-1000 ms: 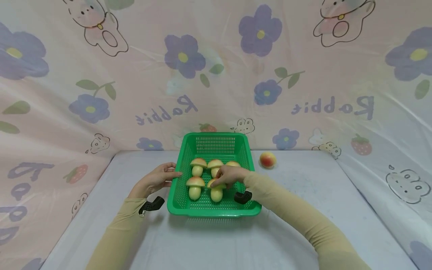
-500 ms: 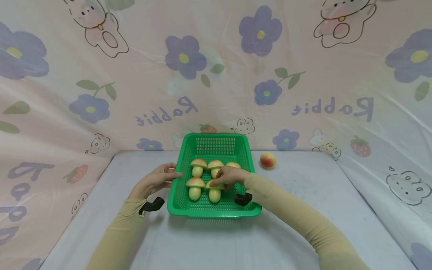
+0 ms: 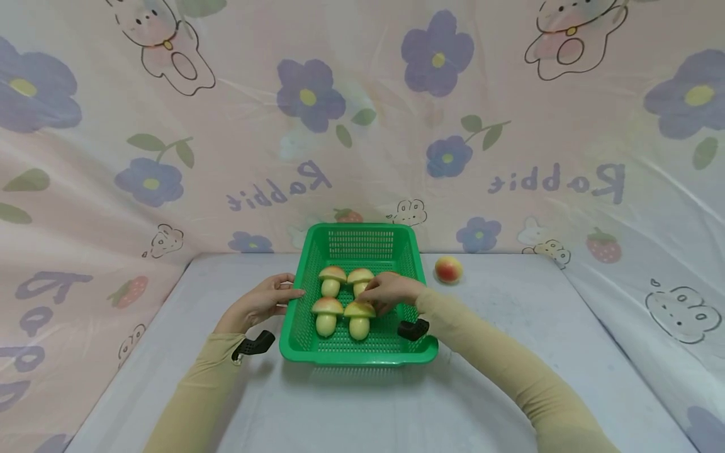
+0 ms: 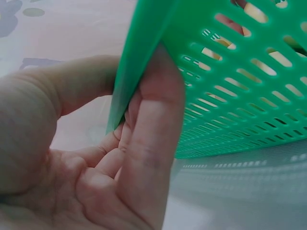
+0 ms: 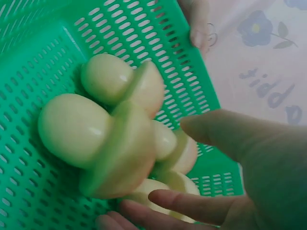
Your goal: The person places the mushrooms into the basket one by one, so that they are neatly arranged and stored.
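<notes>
A green plastic basket [image 3: 362, 357] with slotted walls holds several toy mushrooms with pale stems and red-tinged caps. My left hand [image 3: 263, 303] pinches the basket's left rim [image 4: 144, 52], thumb outside the lip and fingers underneath it in the left wrist view. Inside the basket my right hand [image 3: 391, 292] is just above and right of the front right mushroom [image 3: 359, 326]. Its thumb and fingers are spread apart with nothing between them in the right wrist view, where that mushroom [image 5: 120, 153] lies nearest. Another mushroom, at the back right, is mostly hidden behind the right hand.
A red and yellow peach-like fruit [image 3: 449, 269] lies on the white-covered table [image 3: 510, 302], right of the basket. Behind stands a pink curtain [image 3: 362, 163] printed with flowers and rabbits. A black wrist device [image 3: 412, 329] overlaps the basket's right side.
The front right mushroom has shifted slightly left, towards its neighbour. My right hand has let go of its cap and drawn back a little up and right. The left hand stays put.
</notes>
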The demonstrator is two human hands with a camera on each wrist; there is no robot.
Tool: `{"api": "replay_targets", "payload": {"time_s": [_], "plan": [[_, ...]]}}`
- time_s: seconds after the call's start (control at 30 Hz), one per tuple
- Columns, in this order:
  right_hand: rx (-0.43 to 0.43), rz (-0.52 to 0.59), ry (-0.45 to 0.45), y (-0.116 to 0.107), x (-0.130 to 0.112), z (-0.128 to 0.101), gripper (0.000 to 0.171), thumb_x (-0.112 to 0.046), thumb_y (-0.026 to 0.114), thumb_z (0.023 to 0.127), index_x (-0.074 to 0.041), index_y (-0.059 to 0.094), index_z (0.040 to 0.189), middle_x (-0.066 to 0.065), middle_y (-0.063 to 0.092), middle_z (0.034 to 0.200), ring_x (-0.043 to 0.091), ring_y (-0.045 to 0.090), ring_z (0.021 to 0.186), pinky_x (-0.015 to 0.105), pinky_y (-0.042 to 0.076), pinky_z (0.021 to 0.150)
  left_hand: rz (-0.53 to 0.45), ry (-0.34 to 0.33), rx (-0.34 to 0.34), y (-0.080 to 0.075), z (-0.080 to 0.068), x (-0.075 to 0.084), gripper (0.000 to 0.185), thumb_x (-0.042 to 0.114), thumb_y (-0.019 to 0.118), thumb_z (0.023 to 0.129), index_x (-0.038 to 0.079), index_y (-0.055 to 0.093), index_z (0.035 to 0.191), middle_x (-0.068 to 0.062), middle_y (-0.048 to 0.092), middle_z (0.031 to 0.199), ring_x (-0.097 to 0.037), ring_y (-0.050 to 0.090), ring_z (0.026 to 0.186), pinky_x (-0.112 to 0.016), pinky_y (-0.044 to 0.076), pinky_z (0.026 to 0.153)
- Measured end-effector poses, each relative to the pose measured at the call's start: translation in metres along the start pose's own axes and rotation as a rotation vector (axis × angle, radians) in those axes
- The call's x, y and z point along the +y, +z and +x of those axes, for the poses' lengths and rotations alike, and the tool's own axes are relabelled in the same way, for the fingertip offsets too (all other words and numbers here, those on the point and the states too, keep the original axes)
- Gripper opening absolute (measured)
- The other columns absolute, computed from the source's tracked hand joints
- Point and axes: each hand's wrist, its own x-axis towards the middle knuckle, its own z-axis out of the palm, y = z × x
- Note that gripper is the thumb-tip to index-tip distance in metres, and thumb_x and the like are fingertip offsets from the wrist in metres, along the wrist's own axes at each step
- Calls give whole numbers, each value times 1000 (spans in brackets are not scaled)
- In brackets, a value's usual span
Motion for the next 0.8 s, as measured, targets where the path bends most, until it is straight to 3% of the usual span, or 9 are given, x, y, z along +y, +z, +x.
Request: {"api": "replay_targets", "payload": {"time_s": [0.3,0.57,0.8], "plan": [[-6,92,-31,-18,-8,-14,42,-28,60,95,3,57,124,23,58,114,38,60,103,46,52,85,25,-5,1,1,0,1,44,12,66,92,-4,38,123,-13,63,100,-21,67,86,-37,57,74],[-5,143,-78,-35,-10,-32,44,-27,55,98,2,53,131,13,61,114,37,55,112,45,50,90,48,-12,4,0,1,-1,45,14,65,93,-4,37,125,-13,63,101,-21,66,87,-37,56,75],[-5,190,-138,-48,-3,-49,41,-26,54,99,-4,52,133,18,52,133,37,50,121,42,47,95,43,-6,-7,-1,1,-2,45,13,65,93,-5,37,124,-12,64,98,-20,67,86,-36,57,75]]}}
